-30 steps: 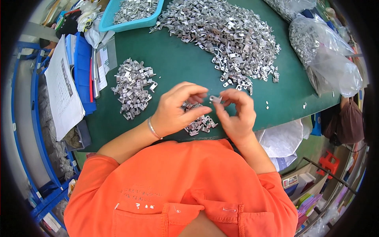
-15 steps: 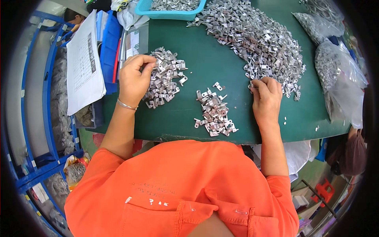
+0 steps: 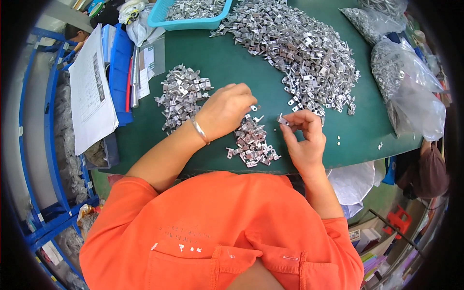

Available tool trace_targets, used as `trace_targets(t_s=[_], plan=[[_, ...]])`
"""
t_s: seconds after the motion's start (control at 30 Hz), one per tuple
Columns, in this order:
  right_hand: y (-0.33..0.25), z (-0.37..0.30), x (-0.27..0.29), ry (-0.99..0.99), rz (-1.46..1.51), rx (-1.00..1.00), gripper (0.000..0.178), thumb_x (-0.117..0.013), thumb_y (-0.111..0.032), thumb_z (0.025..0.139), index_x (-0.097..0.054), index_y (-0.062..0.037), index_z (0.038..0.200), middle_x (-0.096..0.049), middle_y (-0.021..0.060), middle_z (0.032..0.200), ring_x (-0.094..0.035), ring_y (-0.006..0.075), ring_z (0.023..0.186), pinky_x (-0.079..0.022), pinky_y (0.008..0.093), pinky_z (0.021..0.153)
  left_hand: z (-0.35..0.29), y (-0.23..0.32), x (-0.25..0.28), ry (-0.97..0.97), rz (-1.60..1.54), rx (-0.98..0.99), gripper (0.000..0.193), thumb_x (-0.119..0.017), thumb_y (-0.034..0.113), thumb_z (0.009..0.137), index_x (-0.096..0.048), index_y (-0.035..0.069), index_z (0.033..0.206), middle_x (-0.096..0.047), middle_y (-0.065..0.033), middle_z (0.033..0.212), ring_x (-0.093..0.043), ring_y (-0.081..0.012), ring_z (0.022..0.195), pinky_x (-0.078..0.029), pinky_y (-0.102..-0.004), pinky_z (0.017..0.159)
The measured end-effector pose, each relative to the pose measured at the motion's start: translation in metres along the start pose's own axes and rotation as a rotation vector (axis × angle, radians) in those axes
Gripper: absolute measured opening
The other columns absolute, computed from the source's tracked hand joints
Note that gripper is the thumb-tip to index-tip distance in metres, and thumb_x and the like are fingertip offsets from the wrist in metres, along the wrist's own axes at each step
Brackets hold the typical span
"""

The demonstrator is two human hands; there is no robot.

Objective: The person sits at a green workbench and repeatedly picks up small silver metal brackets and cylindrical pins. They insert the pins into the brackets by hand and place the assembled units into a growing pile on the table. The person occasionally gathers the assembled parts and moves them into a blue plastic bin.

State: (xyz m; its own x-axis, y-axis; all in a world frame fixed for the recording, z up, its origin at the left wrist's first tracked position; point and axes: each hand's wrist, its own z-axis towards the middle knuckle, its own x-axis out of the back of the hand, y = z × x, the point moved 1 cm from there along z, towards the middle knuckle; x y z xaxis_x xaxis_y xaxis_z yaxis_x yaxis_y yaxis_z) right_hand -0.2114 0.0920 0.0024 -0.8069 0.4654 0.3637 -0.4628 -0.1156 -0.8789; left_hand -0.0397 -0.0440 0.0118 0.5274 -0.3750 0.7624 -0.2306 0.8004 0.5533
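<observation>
Between thumb and forefinger of my right hand [image 3: 308, 140] is a small silvery metal bracket [image 3: 283, 120], raised just right of the small middle pile. My left hand [image 3: 228, 110] is closed, palm down, at the far end of the small pile of brackets [image 3: 252, 144]; what its fingers hold, if anything, is hidden. A loose bracket [image 3: 254, 108] shows by its fingertips. Left of that hand lies a medium pile of brackets [image 3: 181, 94]. The largest heap of brackets [image 3: 304, 55] spreads across the far right of the green table [image 3: 241, 58].
A turquoise basket [image 3: 186, 22] of metal parts stands at the far edge. Clear bags [image 3: 403, 79] of parts line the right side. At left are a blue tray [image 3: 121, 72], printed sheets [image 3: 89, 92] and a blue shelf rack [image 3: 50, 121]. A red stool [image 3: 398, 221] stands lower right.
My left hand has moved right from the medium pile to the small middle one. My right hand has come left from the heap's near edge, with a bracket in its fingertips.
</observation>
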Motion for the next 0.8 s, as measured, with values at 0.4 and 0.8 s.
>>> trace_targets(t_s=[0.4,0.8], plan=[[-0.003,-0.010,0.006,0.045,0.102,0.073,0.040,-0.071,0.009,0.076,-0.051,0.0013,0.110,-0.066,0.0099,0.093,-0.064,0.0123,0.076,-0.053,0.0232,0.068,-0.014,0.021,0.020,-0.132,-0.293,-0.006,0.013,-0.070,-0.004,0.074,-0.066,0.003,0.083,-0.066,-0.0067,0.087,-0.062,-0.0231,0.084,-0.049,-0.0328,0.074],[-0.022,-0.020,0.016,-0.196,0.418,-0.459,0.006,-0.062,-0.002,0.089,-0.060,0.0007,0.094,-0.067,0.0085,0.086,-0.063,0.0130,0.070,-0.051,0.0249,0.061,-0.015,0.046,-0.003,0.089,-0.373,-0.165,0.024,-0.077,0.000,0.072,-0.066,0.000,0.093,-0.065,-0.0118,0.085,-0.063,-0.0244,0.074,-0.051,-0.0312,0.064]])
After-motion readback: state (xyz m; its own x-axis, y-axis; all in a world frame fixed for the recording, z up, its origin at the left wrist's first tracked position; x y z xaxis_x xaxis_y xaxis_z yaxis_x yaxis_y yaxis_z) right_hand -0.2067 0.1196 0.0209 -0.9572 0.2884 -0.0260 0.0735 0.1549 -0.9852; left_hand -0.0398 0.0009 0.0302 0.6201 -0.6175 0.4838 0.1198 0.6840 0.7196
